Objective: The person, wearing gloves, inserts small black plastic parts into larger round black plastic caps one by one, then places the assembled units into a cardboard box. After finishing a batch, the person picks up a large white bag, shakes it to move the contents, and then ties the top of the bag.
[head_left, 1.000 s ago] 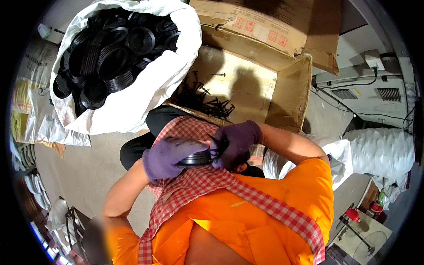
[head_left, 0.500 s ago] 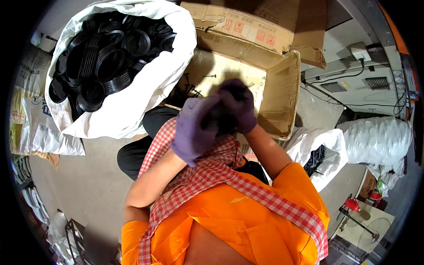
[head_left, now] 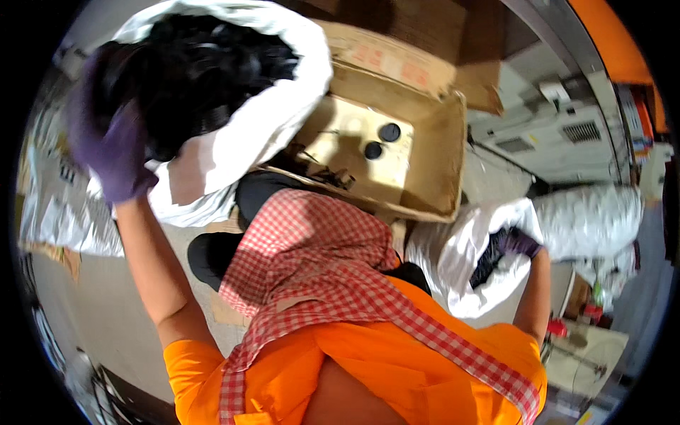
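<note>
My left hand [head_left: 117,138], in a purple glove, is raised at the left rim of the big white sack [head_left: 301,85]. Its thumb and fingers curve around a black plastic piece [head_left: 117,74], blurred against the heap of round black plastic parts [head_left: 212,60] in the sack. At lower right, my right hand [head_left: 523,243], also gloved, reaches into a smaller white bag [head_left: 464,297] of thin dark pieces [head_left: 487,258]; its fingertips are hidden among them. Two round black discs [head_left: 389,132] lie in the cardboard box [head_left: 443,156] ahead of me.
Several small dark pieces [head_left: 329,173] lie along the box's near left side. A full translucent sack [head_left: 591,223] stands beyond the smaller bag. White equipment panels [head_left: 595,145] with vents and a cable line the right. Other printed sacks [head_left: 60,184] stand at far left.
My hands have parted from together over my lap: the left to the big sack, the right into the smaller bag. Two black discs now show in the box.
</note>
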Action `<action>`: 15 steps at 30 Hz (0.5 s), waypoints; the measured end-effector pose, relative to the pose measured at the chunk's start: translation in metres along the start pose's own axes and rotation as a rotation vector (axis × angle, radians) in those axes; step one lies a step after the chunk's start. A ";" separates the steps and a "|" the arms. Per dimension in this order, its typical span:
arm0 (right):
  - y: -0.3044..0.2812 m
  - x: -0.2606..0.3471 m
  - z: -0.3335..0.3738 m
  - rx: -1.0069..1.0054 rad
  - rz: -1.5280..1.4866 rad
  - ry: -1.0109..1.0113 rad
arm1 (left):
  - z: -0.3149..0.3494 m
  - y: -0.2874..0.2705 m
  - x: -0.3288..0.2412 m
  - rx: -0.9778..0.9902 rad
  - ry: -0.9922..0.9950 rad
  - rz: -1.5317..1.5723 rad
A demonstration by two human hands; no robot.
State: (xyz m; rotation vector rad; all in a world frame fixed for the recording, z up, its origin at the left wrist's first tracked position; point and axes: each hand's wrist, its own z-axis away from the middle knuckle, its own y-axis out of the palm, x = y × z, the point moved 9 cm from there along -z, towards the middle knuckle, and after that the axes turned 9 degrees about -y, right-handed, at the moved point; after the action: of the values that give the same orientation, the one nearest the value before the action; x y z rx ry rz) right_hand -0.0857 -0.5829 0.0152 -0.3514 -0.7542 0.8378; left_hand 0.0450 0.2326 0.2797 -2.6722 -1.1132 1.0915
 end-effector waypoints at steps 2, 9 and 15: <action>0.018 0.030 -0.002 -0.055 0.549 0.168 | -0.006 -0.017 0.041 -0.033 -0.096 -0.588; -0.029 0.238 0.000 -0.474 0.922 0.209 | -0.009 -0.061 0.154 -0.044 -0.592 -0.496; 0.043 0.411 -0.082 -0.369 0.157 -0.663 | -0.005 -0.070 0.139 0.084 -0.570 -0.437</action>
State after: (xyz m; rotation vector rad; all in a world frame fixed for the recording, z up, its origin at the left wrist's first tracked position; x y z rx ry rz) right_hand 0.1292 -0.2375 0.1233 -0.4705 -1.5242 0.9736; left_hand 0.0742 0.3742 0.2226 -1.9435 -1.5789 1.7853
